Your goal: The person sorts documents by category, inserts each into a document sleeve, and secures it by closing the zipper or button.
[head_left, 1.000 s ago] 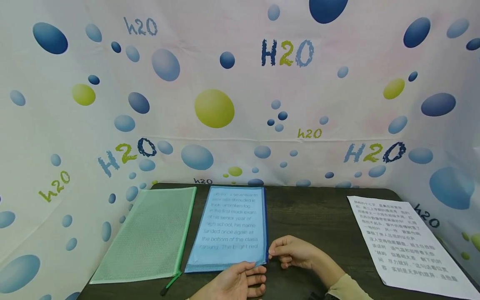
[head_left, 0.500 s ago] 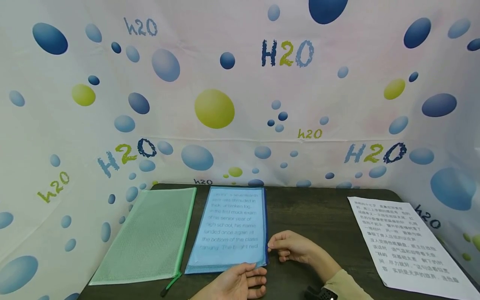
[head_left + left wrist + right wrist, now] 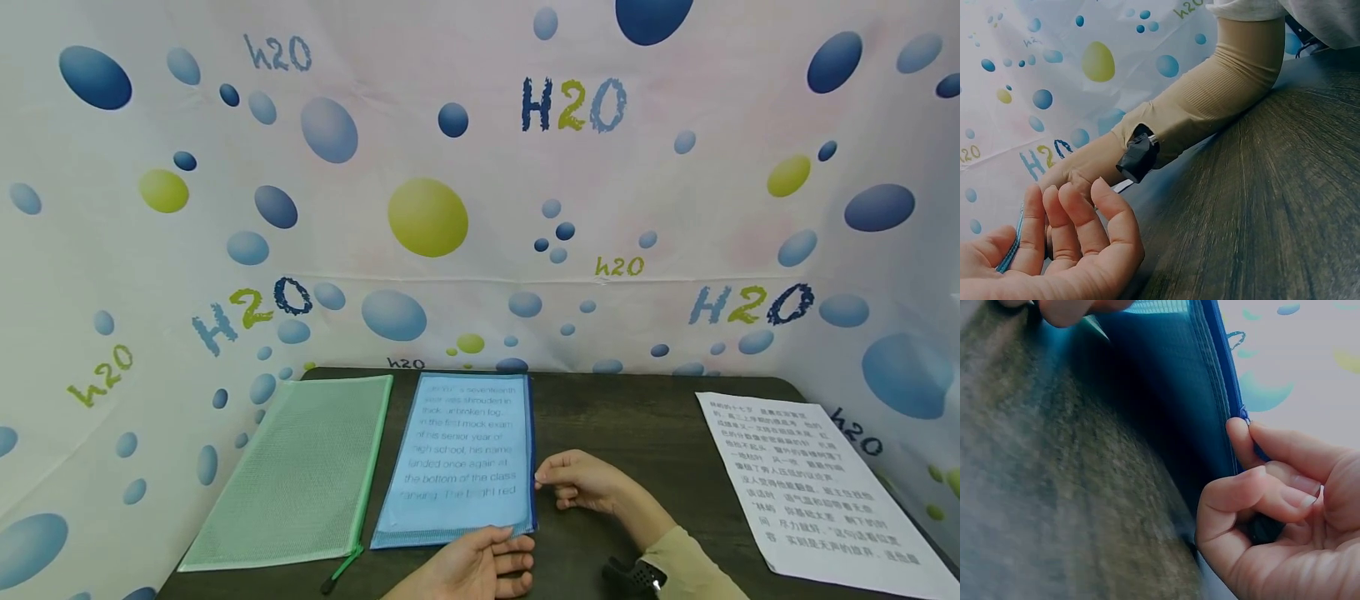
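A blue mesh zip pouch lies on the table, and an English printed sheet shows through its front. At the pouch's near edge my left hand pinches the rim between thumb and index finger; the other fingers are loosely bent. My right hand is at the right side, thumb and forefinger pinching the zipper pull just below the blue slider. The pull itself is mostly covered by the fingertips. In the right wrist view the near edge of the pouch is lifted off the table.
Left of the blue pouch lies a green mesh zip pouch with a green cord pull. White paper with Chinese print lies at the right. A bubble-patterned curtain stands behind the dark wooden table.
My right hand has slid a short way up the pouch's right edge, away from the near corner. The left hand stays in place on the near rim.
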{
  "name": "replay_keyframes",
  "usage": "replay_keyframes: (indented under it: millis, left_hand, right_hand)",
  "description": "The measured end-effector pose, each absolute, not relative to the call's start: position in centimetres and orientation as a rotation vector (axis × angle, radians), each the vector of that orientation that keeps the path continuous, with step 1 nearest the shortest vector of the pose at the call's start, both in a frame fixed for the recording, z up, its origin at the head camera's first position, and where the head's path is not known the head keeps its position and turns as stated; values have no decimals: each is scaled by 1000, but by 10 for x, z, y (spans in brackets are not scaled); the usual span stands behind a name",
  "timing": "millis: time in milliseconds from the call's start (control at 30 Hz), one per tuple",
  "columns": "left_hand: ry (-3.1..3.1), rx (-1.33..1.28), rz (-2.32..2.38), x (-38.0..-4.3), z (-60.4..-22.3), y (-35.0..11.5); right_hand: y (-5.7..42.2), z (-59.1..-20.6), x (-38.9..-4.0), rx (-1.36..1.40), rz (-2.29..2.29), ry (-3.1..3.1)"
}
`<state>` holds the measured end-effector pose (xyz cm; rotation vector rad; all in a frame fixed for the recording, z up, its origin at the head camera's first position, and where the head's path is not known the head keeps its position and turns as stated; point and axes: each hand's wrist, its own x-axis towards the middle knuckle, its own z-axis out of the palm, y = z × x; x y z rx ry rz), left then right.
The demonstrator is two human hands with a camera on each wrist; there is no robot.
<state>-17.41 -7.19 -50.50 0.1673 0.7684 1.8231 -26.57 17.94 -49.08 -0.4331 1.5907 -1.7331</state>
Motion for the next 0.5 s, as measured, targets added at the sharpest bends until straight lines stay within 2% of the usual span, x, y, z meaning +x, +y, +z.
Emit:
replay_keyframes:
  millis: [500]
  left_hand:
    - [774,180,1828,-174,-507,-71]
  right_hand:
    - [177,-486,-277,-386,-1737,1620]
